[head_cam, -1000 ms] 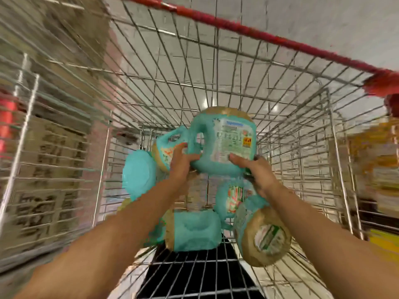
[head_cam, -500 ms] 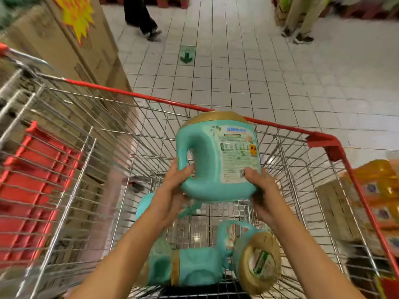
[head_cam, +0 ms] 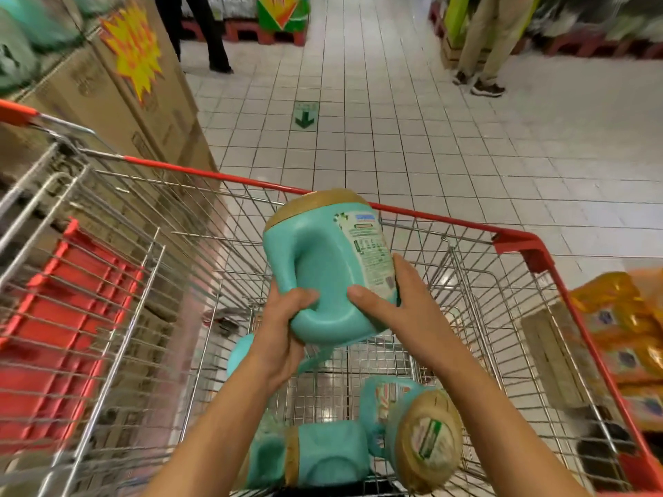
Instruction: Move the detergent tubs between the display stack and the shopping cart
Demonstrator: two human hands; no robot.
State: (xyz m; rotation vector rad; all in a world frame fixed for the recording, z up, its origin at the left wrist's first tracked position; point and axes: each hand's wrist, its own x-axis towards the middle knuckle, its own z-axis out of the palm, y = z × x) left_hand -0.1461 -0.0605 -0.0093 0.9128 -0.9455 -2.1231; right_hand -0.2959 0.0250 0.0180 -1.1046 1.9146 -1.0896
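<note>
A teal detergent tub (head_cam: 324, 260) with a gold lid is held up above the wire shopping cart (head_cam: 516, 242). My left hand (head_cam: 283, 328) grips its lower handle end, thumb curled over the handle. My right hand (head_cam: 391, 310) holds its base and labelled side with thumb and fingers. Lower in the cart lie more teal tubs: one on its side (head_cam: 323, 453) near my arms, one with its gold lid facing me (head_cam: 423, 439), and one partly hidden behind my left wrist (head_cam: 238, 356).
Cardboard boxes (head_cam: 143, 102) with a yellow star sign stand to the cart's left, with blurred teal tubs on top (head_cam: 21, 41). A red child seat flap (head_cam: 68, 317) is at left. Orange packs (head_cam: 624, 338) are stacked at right. Two people stand down the tiled aisle.
The tub has risen out of the cart and turned so its handle side faces me. My view has lifted from the cart's inside to the aisle ahead.
</note>
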